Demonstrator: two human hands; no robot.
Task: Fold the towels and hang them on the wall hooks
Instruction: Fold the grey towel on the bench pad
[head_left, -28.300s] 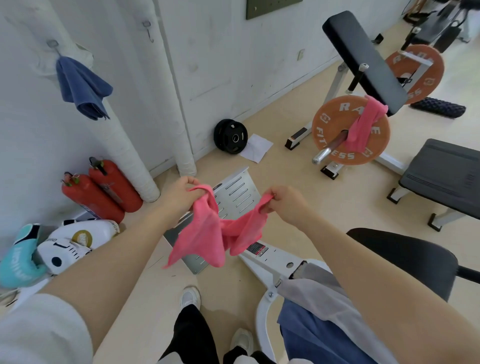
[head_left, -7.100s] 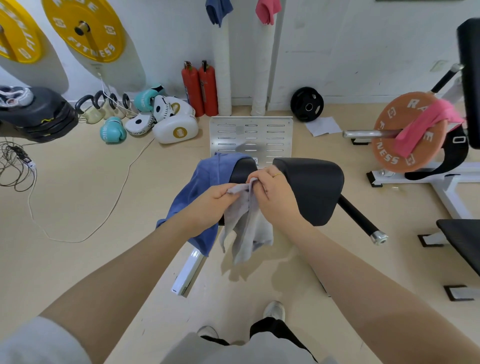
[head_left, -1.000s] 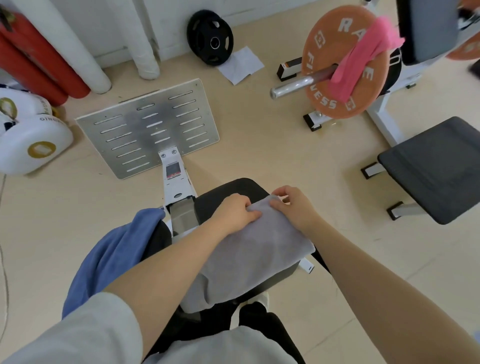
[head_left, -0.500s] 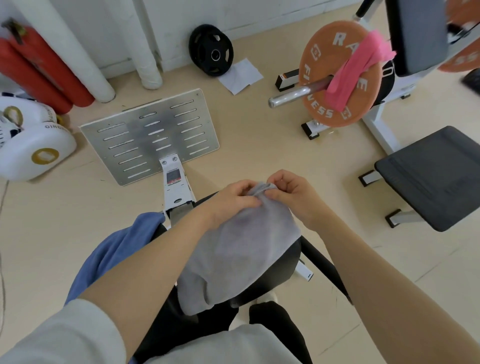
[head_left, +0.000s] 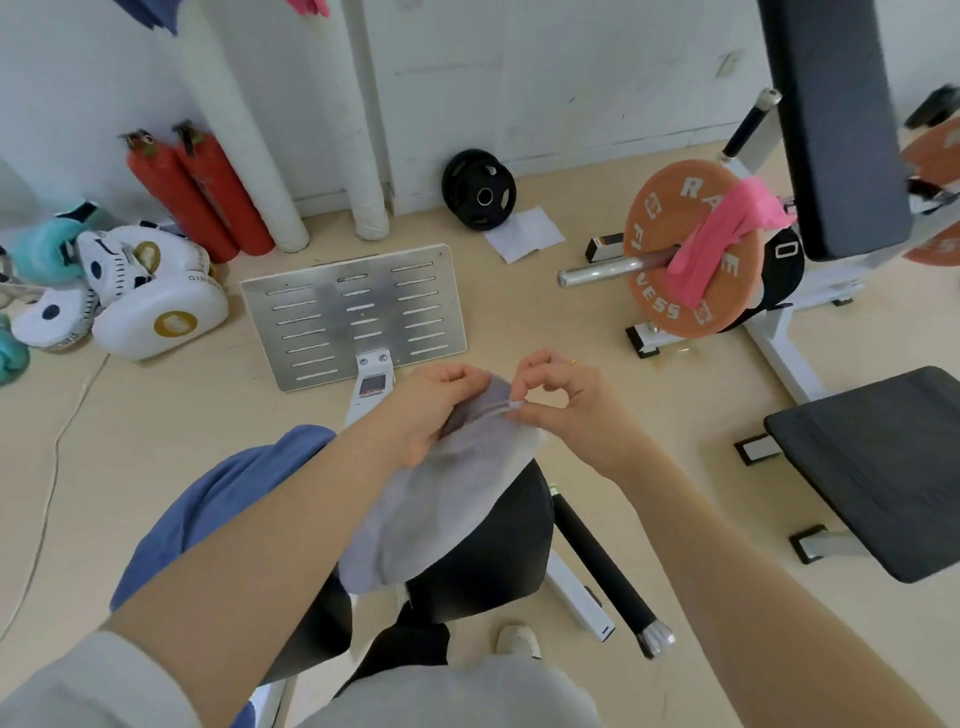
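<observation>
A folded grey towel (head_left: 441, 499) hangs from both hands over a black padded seat (head_left: 488, 561). My left hand (head_left: 431, 405) grips its top edge, and my right hand (head_left: 566, 405) pinches the small loop at that edge. A blue towel (head_left: 218, 504) lies draped over the left of the seat. Another pink towel (head_left: 717, 249) hangs over an orange weight plate (head_left: 675, 260) at right. At the frame's top, a dark blue towel (head_left: 150, 13) and a pink towel (head_left: 306, 6) hang on the wall; their hooks are out of frame.
Two white wrapped pipes (head_left: 249, 145) and two red fire extinguishers (head_left: 192, 192) stand by the wall. A metal footplate (head_left: 353, 312), a black weight plate (head_left: 479, 189), white and teal boxing pads (head_left: 135, 296) and a black bench (head_left: 883, 467) surround me.
The view tilted up toward the wall. Both hands lifted the grey towel's top edge off the seat, and my right hand now pinches its loop.
</observation>
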